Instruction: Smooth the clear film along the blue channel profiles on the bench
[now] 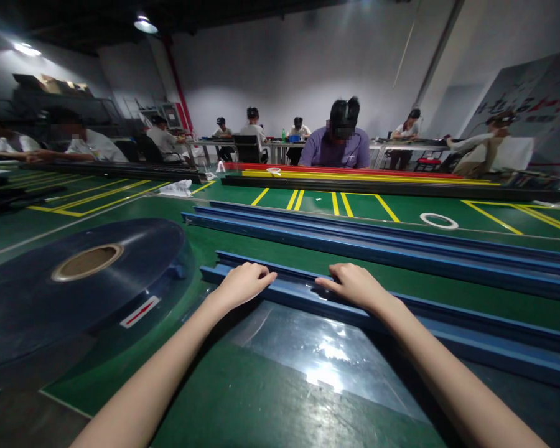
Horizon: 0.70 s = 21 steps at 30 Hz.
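A long blue channel profile [452, 333] lies across the green table in front of me. My left hand [247, 283] rests on it near its left end, fingers curled over the profile. Further right, my right hand [354, 284] is on the same profile, its fingers bent and its thumb pointing left. Clear glossy film [303, 336] extends from the profile toward me, between my forearms. What the fingertips hold is hidden or too small to name.
A large roll of clear film [135, 249] stands at the left, with a red-arrow label [140, 311]. More blue profiles [354, 239] lie behind, with a white ring [438, 221] beyond. Black, yellow and red strips [354, 174] lie near a person in purple [333, 146]. Several people sit farther back.
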Each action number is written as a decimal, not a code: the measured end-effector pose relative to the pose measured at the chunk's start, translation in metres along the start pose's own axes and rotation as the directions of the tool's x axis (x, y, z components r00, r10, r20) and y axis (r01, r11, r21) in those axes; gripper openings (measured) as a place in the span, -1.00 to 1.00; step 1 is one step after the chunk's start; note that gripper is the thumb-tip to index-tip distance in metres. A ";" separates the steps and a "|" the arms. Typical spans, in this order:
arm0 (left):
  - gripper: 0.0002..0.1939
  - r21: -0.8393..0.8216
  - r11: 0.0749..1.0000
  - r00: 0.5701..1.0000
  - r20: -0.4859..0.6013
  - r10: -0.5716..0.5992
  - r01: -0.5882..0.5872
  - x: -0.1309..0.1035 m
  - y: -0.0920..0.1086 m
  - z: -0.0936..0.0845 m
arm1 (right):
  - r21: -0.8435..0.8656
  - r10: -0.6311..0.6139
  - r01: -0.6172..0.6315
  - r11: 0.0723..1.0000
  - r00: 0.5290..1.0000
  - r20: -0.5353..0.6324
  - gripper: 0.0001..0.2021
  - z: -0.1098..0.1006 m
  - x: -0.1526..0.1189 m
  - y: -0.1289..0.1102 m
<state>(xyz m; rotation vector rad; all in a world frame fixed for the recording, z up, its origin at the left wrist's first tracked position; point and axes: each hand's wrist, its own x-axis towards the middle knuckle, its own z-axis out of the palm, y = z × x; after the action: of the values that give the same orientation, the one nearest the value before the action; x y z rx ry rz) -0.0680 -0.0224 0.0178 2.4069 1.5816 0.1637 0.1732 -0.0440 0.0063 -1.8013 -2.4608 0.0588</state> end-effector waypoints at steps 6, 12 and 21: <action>-0.57 -0.016 0.997 0.996 0.045 -0.080 0.081 0.003 -0.013 -0.006 | -0.021 0.003 -0.003 1.000 1.000 0.010 -0.47 -0.002 -0.001 -0.001; -0.60 0.065 0.988 0.990 -0.002 -0.138 0.138 0.002 -0.013 -0.005 | -0.027 0.010 -0.009 1.000 1.000 0.028 -0.48 -0.003 -0.001 -0.002; -0.59 0.198 0.968 0.986 -0.093 -0.136 0.152 -0.002 -0.001 0.000 | -0.019 0.025 -0.024 1.000 0.998 0.052 -0.51 -0.004 0.000 -0.003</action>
<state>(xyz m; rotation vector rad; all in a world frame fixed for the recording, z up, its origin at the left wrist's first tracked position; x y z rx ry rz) -0.0696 -0.0241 0.0175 2.4488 1.8871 0.0708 0.1706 -0.0449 0.0105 -1.8608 -2.4828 0.0867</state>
